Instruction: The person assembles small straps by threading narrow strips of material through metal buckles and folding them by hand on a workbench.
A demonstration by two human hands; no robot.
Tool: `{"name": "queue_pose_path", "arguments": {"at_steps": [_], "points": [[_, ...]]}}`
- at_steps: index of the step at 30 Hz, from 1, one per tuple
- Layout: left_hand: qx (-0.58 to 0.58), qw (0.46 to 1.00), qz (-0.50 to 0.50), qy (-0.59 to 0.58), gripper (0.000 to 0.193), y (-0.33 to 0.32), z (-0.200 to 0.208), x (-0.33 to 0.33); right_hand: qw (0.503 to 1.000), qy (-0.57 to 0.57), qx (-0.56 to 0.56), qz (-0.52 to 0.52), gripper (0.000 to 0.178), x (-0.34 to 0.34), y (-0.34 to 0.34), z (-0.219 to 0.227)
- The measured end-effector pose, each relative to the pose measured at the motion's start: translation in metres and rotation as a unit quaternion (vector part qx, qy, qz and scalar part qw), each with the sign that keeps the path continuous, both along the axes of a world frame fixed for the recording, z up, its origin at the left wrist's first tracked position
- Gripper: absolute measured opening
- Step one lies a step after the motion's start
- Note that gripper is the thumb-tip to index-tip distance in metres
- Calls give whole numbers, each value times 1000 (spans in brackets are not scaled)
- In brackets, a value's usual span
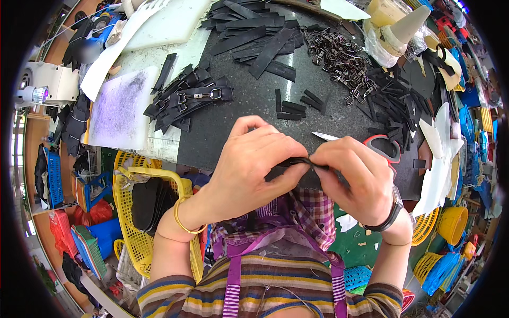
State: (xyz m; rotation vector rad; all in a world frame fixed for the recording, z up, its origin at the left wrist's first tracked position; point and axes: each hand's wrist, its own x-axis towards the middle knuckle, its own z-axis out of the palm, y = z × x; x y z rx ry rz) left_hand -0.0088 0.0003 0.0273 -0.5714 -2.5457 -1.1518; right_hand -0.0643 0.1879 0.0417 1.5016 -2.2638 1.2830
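My left hand (254, 161) and my right hand (356, 179) meet over the table's near edge. Between their pinched fingertips is a black strip (298, 160), largely covered by the fingers. Under and beyond my right hand lie scissors with a red handle (391, 142), the pointed blade showing past the knuckles. Several short black pieces (294, 108) rest on the dark tabletop (212, 143) just beyond my hands. To the left is a pile of black straps (185, 100), the top one fitted with a metal buckle (200, 96).
Long black strips (260, 37) are heaped at the back, beside a mound of metal hardware (339, 61). More small black pieces (395, 103) lie at the right. A white board (119, 111) is at the left. Below it stands a yellow basket (127, 212) holding black pieces.
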Motion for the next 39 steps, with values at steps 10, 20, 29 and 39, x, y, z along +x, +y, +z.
{"name": "queue_pose_path", "arguments": {"at_steps": [10, 20, 29, 39], "points": [[82, 991, 93, 46, 13, 24, -22, -15, 988, 74, 98, -96, 14, 5, -6, -3], [81, 996, -27, -33, 18, 8, -22, -13, 991, -121, 39, 47, 19, -7, 19, -7], [18, 998, -51, 11, 20, 6, -21, -13, 990, -91, 91, 49, 30, -14, 25, -5], [38, 999, 6, -1, 18, 6, -14, -6, 997, -67, 17, -23, 26, -3, 12, 5]]}}
